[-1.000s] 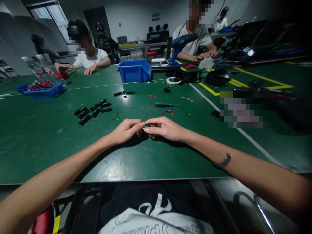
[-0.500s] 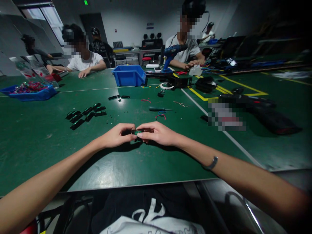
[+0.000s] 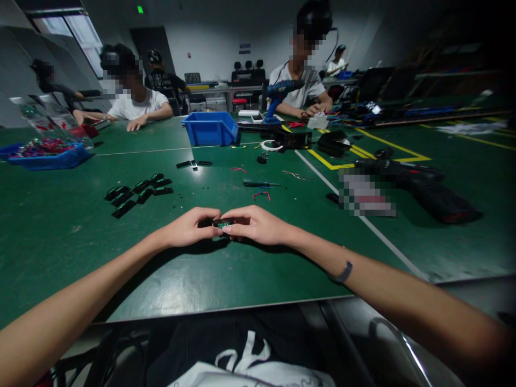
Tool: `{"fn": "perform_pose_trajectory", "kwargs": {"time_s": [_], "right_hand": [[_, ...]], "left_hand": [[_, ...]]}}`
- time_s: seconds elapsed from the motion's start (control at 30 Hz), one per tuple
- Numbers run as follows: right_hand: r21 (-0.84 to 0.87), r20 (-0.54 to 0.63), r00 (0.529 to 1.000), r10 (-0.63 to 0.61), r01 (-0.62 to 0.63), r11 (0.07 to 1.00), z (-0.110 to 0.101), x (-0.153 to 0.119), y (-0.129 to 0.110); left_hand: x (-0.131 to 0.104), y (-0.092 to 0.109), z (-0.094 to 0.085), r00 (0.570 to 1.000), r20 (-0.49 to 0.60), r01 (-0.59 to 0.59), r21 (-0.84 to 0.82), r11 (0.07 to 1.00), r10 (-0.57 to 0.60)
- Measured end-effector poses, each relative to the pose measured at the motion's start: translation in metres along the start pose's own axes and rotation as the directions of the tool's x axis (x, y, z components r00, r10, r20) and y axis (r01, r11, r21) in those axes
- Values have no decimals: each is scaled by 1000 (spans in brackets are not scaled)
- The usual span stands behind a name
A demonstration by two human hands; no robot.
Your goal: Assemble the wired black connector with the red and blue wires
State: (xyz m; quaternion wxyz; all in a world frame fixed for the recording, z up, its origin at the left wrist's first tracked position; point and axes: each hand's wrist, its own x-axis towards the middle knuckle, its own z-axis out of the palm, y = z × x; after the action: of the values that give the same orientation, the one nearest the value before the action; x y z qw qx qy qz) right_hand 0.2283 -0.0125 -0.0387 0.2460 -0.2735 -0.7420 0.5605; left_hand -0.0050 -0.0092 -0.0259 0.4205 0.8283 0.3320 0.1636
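Note:
Just above the green table, a small black part with a green circuit board (image 3: 223, 225) is pinched between both my hands. My left hand (image 3: 191, 228) is closed on its left end, thumb in front and fingers behind. From the other side my right hand (image 3: 260, 226) grips it, with the thumb tip against the board's lower edge. The fingers cover much of the part. Beyond my left hand lie several similar black pieces with green boards (image 3: 139, 192). A dark screwdriver (image 3: 260, 183) and short red and blue wires (image 3: 262, 194) lie past my right hand.
A blue bin (image 3: 210, 129) stands farther back, beside a blue cordless drill (image 3: 278, 97). At left, a blue tray (image 3: 70, 157) holds wires near bottles. A black tool with a handle (image 3: 439, 196) lies at right. Two people sit across the table.
The view has shifted slightly, so most things appear a little farther left. Both hands keep their hold on the small part, with barely any change in grip.

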Motion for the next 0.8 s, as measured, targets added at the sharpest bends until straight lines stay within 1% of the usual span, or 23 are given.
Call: {"fn": "perform_pose_trajectory", "kwargs": {"time_s": [0.23, 0.5, 0.8], "right_hand": [[12, 20, 1000, 0, -1, 1000, -1, -1, 1], [3, 22, 1000, -5, 5, 1000, 0, 0, 2], [-2, 20, 1000, -6, 6, 1000, -1, -2, 0]], "left_hand": [[0, 2, -1, 1000, 16, -2, -6, 1000, 2], [1, 0, -2, 1000, 9, 2, -24, 1000, -1], [1, 0, -2, 1000, 27, 1, -48, 999, 0]]}}
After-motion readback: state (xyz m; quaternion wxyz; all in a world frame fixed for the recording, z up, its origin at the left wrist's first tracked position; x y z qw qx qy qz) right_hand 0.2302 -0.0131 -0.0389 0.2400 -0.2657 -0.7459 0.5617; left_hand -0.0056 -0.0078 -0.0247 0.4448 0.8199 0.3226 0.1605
